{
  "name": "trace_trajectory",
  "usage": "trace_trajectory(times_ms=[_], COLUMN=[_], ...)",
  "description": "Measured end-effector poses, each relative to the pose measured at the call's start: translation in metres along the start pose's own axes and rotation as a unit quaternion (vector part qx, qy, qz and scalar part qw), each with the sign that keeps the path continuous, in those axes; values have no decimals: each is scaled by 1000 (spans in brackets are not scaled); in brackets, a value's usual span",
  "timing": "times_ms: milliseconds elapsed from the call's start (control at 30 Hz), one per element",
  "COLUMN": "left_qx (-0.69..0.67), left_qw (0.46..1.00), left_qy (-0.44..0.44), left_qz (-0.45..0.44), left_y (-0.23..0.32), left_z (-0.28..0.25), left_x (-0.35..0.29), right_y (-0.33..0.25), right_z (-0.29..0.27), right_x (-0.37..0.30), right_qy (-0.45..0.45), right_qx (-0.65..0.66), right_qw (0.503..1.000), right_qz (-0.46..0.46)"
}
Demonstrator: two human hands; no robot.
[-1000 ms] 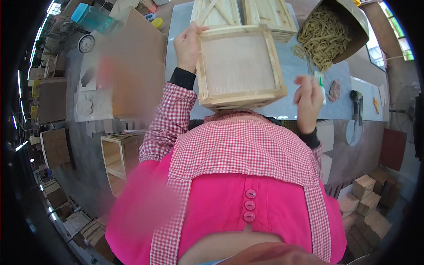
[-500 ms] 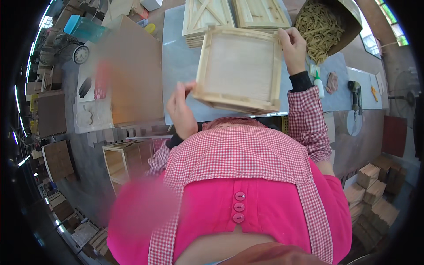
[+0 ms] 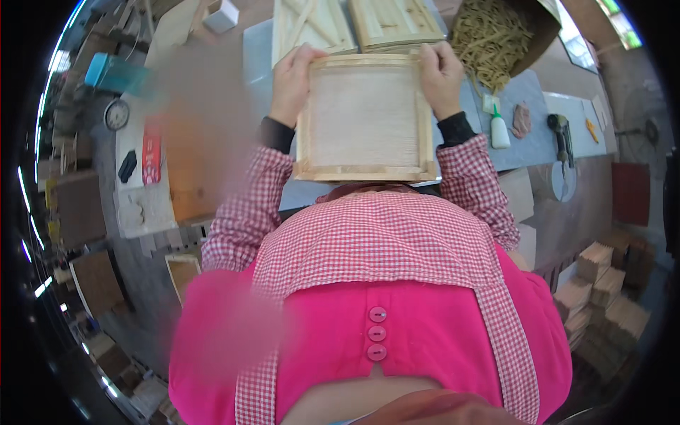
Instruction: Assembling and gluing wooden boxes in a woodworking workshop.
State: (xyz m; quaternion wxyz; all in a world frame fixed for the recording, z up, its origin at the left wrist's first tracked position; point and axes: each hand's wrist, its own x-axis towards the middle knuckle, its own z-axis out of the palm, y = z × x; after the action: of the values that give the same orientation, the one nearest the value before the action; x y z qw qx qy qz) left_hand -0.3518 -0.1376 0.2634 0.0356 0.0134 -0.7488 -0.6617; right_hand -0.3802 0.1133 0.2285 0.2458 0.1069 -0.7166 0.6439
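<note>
Between my hands is a square wooden frame (image 3: 365, 172) of pale slats around a thin, light panel. Its near edge lies close to my apron. My left hand (image 3: 292, 83) is closed on the frame's far left corner, fingers bent over the edge. At the far right corner my right hand (image 3: 442, 79) grips it the same way. Just beyond the frame lie two stacks of wooden panels, the left stack (image 3: 312, 28) with a diagonal brace and the right stack (image 3: 397, 25) beside it.
A box of tan, curly strips (image 3: 489, 42) stands at the back right. Nearby are a glue bottle (image 3: 500, 131), a crumpled cloth (image 3: 521, 120) and a power tool (image 3: 562, 138). On the left are a dial scale (image 3: 116, 113), a dark glove (image 3: 127, 166) and a teal container (image 3: 106, 73).
My left hand has gone from the frame's near left corner to its far left corner. The frame has turned straighter and come slightly left. My right hand stays on its far right corner.
</note>
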Motion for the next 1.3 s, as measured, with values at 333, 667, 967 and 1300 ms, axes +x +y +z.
trace_trajectory(times_ms=[333, 667, 967, 1300], left_qx=[14, 85, 149, 34], left_qw=[998, 968, 955, 956], left_qy=[62, 235, 255, 288], left_qz=[-8, -13, -11, -49], left_y=[20, -14, -10, 3], left_z=[8, -7, 8, 14], left_x=[-9, -8, -14, -18], right_y=[-14, 104, 359, 244], right_z=[13, 1, -150, -129], right_x=[16, 46, 65, 180], right_qy=[66, -57, -325, -15], right_qx=[46, -28, -497, -388], right_qw=[996, 998, 802, 920], right_qz=[50, -6, -72, 45])
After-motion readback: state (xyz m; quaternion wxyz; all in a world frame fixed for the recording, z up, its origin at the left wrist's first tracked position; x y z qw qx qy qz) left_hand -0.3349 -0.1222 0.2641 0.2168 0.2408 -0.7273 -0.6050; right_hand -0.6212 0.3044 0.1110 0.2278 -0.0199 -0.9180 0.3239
